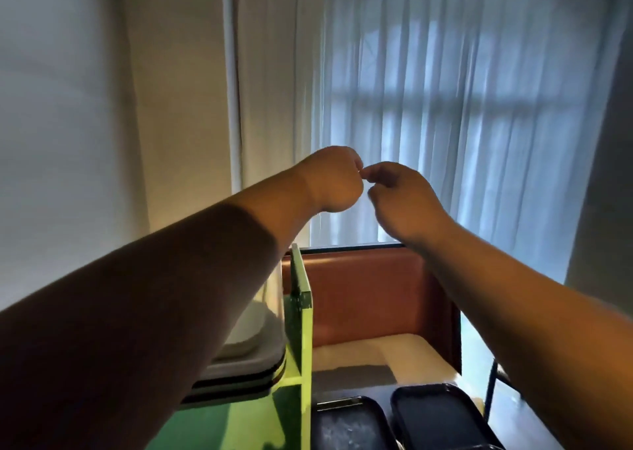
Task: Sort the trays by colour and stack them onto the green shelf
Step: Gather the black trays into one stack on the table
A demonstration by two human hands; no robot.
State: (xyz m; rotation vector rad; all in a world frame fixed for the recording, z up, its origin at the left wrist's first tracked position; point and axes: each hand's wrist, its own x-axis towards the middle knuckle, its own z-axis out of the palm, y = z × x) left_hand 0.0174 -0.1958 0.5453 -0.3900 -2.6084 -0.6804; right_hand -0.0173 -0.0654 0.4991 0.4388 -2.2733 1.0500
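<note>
Behind everything hangs a wide pale curtain (462, 107) over a bright window, with a plain wall (85, 124) to the left of it. Below, a brown chair back (370, 295) stands behind a light table (404, 353). At the lower left is the green shelf (299, 316), seen from above, with its upright side panel rising between the two arms. On the shelf, partly hidden under the left forearm, lies a stack of trays (239, 371): a light grey one is on top and darker ones are below it. On the table, just beside the shelf, lie two black trays (438, 419) side by side, not yet stacked. So I judge that the task is partly done: some trays are already on the shelf, and at least these two black ones remain; how many more are outside the view I cannot tell. Both hands are raised high above the shelf and hold no tray. The left hand (334, 181) is curled into a loose fist. The right hand (402, 203) has its fingers bent and close together, and its fingertips almost touch the left hand; whether something very small is pinched between them I cannot tell. No brand, label or writing can be read anywhere.
</note>
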